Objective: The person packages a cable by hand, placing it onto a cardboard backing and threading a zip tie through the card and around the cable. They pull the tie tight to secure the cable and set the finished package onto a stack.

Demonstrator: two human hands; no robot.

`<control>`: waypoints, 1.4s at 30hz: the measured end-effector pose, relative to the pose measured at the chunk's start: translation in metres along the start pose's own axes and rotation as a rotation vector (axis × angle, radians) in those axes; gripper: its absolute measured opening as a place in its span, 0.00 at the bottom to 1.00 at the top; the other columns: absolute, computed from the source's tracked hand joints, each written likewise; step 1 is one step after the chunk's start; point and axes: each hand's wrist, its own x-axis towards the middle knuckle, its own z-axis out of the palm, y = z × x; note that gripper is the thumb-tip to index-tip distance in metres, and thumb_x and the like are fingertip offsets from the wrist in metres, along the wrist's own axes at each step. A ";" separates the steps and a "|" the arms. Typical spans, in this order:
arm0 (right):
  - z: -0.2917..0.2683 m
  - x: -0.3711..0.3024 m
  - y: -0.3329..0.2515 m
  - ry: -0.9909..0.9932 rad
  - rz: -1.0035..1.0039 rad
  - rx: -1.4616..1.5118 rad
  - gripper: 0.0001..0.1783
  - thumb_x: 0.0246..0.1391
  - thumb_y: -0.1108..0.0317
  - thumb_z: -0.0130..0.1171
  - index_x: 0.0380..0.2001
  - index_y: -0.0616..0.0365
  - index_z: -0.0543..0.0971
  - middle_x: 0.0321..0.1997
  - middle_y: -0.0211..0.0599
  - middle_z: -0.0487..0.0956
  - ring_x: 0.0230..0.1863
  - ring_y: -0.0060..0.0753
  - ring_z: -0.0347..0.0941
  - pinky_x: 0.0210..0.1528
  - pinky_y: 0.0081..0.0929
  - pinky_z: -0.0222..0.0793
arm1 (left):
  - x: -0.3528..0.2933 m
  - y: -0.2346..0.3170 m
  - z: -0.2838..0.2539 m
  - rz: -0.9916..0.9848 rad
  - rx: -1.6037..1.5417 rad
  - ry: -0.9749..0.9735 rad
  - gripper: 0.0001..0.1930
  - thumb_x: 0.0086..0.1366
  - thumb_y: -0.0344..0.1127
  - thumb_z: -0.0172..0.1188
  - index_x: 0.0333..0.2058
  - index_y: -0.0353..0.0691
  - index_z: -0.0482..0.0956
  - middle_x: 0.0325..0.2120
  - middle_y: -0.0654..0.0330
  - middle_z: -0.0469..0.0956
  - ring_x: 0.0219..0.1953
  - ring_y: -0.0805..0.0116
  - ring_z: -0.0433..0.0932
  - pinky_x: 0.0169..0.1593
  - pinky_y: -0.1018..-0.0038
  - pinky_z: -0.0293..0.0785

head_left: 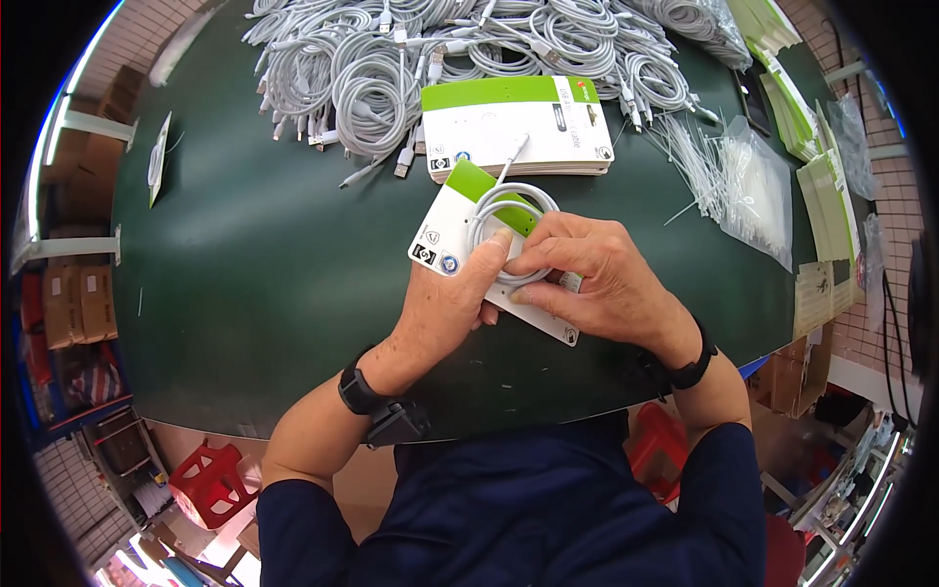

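Note:
A green and white cardboard backing card [544, 321] is tilted in front of me, with a coiled white USB cable [529, 192] lying on its face. My left hand [452, 284] is closed on the card's lower left side, its thumb pressing the coil against the card. My right hand [597, 279] pinches at the lower right of the coil, thumb and fingers close together; whether a tie is between them I cannot make out. One cable end with a white plug [518, 147] sticks up over the stack of matching cards [518, 127] just beyond.
A large heap of coiled white cables [372, 98] covers the far side of the green table [245, 293]. To the right lie loose white cable ties [690, 161] and a clear bag of ties [753, 201]. More green-and-white cards [827, 205] line the right edge. A single card [158, 161] rests at far left.

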 end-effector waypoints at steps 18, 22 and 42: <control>0.005 -0.001 0.004 0.051 -0.068 -0.035 0.14 0.43 0.77 0.73 0.37 0.60 0.86 0.34 0.38 0.82 0.34 0.39 0.80 0.37 0.32 0.75 | -0.002 0.002 0.004 0.011 0.003 0.026 0.15 0.70 0.36 0.59 0.48 0.31 0.74 0.26 0.61 0.78 0.16 0.79 0.74 0.14 0.82 0.67; 0.006 -0.002 -0.001 0.052 -0.083 -0.056 0.13 0.43 0.77 0.73 0.36 0.59 0.85 0.34 0.38 0.82 0.34 0.39 0.80 0.36 0.32 0.75 | -0.006 0.000 0.010 0.083 0.023 0.092 0.15 0.69 0.34 0.59 0.49 0.30 0.74 0.28 0.61 0.78 0.17 0.79 0.74 0.15 0.81 0.68; 0.010 -0.003 -0.002 0.153 -0.251 -0.237 0.15 0.41 0.74 0.76 0.35 0.57 0.83 0.36 0.37 0.82 0.37 0.43 0.79 0.39 0.34 0.77 | -0.001 -0.006 0.008 0.397 0.212 0.163 0.12 0.67 0.30 0.58 0.46 0.31 0.78 0.31 0.59 0.80 0.19 0.79 0.74 0.19 0.78 0.69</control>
